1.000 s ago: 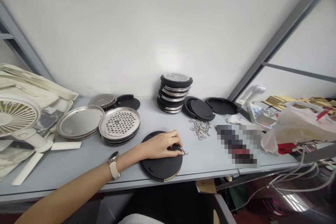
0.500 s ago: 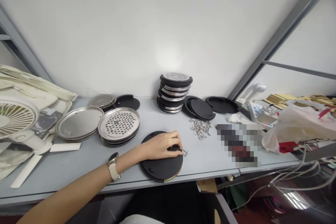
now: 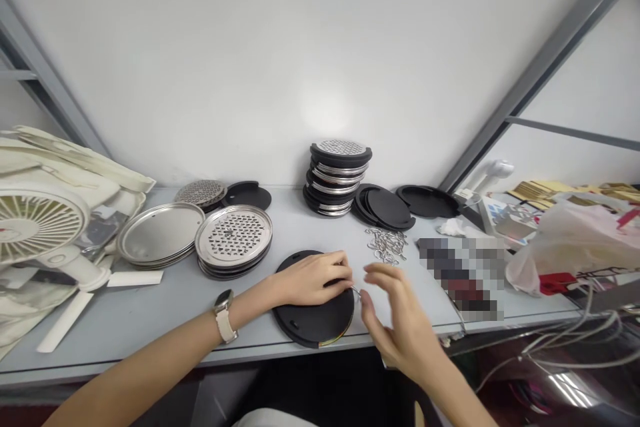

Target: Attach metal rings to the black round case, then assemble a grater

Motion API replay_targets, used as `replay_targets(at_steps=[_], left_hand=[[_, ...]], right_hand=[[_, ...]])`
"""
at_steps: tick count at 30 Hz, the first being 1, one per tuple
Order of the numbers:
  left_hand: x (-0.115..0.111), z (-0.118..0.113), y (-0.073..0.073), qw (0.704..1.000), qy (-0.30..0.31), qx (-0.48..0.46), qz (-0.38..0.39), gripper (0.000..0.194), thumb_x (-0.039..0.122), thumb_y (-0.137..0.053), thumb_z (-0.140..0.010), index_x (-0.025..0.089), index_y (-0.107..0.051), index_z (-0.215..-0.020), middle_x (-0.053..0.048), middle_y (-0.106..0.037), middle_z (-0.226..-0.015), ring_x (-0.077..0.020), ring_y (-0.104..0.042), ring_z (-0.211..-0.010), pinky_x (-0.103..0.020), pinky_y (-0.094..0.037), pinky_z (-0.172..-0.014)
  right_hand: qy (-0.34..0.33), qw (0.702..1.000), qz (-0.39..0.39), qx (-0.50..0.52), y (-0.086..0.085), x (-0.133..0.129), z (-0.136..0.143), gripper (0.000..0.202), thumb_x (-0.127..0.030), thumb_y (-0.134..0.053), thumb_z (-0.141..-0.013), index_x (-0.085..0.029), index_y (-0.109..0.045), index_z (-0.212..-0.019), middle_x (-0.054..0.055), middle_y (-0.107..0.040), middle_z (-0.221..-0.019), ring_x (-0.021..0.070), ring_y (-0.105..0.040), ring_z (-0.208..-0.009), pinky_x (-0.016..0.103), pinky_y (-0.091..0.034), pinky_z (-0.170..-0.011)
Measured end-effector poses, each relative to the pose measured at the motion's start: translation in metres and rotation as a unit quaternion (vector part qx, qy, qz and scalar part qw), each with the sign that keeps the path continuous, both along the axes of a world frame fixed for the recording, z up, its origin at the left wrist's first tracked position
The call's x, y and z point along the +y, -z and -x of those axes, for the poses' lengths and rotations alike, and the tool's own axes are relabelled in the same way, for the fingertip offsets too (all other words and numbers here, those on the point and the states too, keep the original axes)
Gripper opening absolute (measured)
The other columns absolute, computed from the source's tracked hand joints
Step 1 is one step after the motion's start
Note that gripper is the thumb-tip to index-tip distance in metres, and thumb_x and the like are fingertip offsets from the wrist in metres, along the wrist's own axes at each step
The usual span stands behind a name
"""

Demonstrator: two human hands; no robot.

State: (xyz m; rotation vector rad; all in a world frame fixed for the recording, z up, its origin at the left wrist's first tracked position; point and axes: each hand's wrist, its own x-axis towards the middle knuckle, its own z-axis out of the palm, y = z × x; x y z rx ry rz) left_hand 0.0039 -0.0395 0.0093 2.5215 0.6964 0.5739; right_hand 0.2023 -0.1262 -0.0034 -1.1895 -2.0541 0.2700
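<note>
A black round disc stack (image 3: 315, 323) lies near the table's front edge. My left hand (image 3: 315, 278) rests over its upper right part, fingers curled and closed round its edge, where a small metal ring (image 3: 357, 291) sticks out. To the right of that ring is my right hand (image 3: 397, 313), its thumb and fingers apart and nothing held between them. A pile of loose metal rings (image 3: 386, 244) lies behind my right hand. Black round covers (image 3: 387, 208) lie overlapped just beyond the pile.
A tall stack of black and silver discs (image 3: 337, 177) stands by the wall. Perforated metal plates (image 3: 233, 237) and plain metal plates (image 3: 161, 233) are at left, beside a white fan (image 3: 40, 227). Plastic bag (image 3: 575, 240) and cables (image 3: 565, 353) are at right.
My right hand has come into view from the lower right, near the metal ring. My left hand stays on the black disc. The whole view has shifted slightly.
</note>
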Motion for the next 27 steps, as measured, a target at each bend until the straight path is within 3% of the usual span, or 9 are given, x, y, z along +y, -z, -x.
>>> replay_targets(at_steps=[3,5,12,21,25,27], left_hand=[[0.002,0.000,0.001,0.999,-0.009,-0.009,0.037,0.020,0.028,-0.044,-0.090,0.017,-0.061,-0.091,-0.005,-0.054,-0.094,-0.0129,-0.054,-0.078,-0.025,-0.041,-0.074],[0.006,0.000,0.003,0.997,-0.006,-0.019,0.079,0.018,0.029,-0.047,-0.089,0.017,-0.062,-0.089,-0.003,-0.053,-0.092,-0.0110,-0.052,-0.074,-0.024,-0.041,-0.071],[0.013,0.000,0.004,0.991,-0.003,-0.056,0.124,0.016,0.028,-0.053,-0.086,0.016,-0.064,-0.088,-0.001,-0.054,-0.085,-0.0085,-0.048,-0.071,-0.021,-0.040,-0.067],[0.010,-0.001,0.002,0.988,-0.019,-0.072,0.133,0.013,0.024,-0.055,-0.084,0.017,-0.060,-0.093,-0.001,-0.057,-0.086,-0.0088,-0.050,-0.072,-0.022,-0.042,-0.069],[0.007,-0.001,0.001,0.986,-0.021,-0.070,0.149,0.036,0.030,-0.068,-0.074,0.019,-0.053,-0.105,-0.003,-0.057,-0.102,-0.0106,-0.055,-0.078,-0.024,-0.044,-0.072],[0.007,-0.001,0.001,0.987,-0.009,-0.064,0.144,0.037,0.031,-0.068,-0.074,0.020,-0.054,-0.107,-0.003,-0.058,-0.104,-0.0110,-0.055,-0.080,-0.025,-0.044,-0.074]], right_hand=[[-0.009,0.999,0.045,0.010,0.016,0.041,0.008,0.015,-0.026,-0.037,-0.096,-0.022,-0.051,-0.093,0.008,-0.055,-0.091,0.0218,-0.054,-0.088,0.038,-0.048,-0.078],[-0.007,0.997,0.079,0.013,0.023,0.051,0.008,0.018,-0.025,-0.035,-0.096,-0.022,-0.047,-0.083,0.006,-0.053,-0.086,0.0210,-0.051,-0.084,0.037,-0.045,-0.078],[-0.068,0.986,0.143,0.047,0.019,0.043,-0.006,0.022,-0.027,-0.038,-0.096,-0.021,-0.048,-0.077,0.003,-0.053,-0.086,0.0192,-0.050,-0.087,0.035,-0.042,-0.082],[-0.048,0.989,0.128,0.047,0.020,0.045,-0.004,0.019,-0.025,-0.041,-0.094,-0.021,-0.045,-0.076,0.001,-0.052,-0.080,0.0182,-0.049,-0.080,0.032,-0.041,-0.075],[-0.071,0.988,0.134,0.036,0.018,0.043,-0.004,0.019,-0.024,-0.039,-0.095,-0.021,-0.045,-0.077,0.002,-0.051,-0.083,0.0187,-0.048,-0.083,0.033,-0.041,-0.077],[-0.086,0.986,0.137,0.040,0.017,0.043,-0.004,0.019,-0.024,-0.039,-0.096,-0.021,-0.045,-0.078,0.003,-0.051,-0.085,0.0187,-0.048,-0.085,0.033,-0.041,-0.079]])
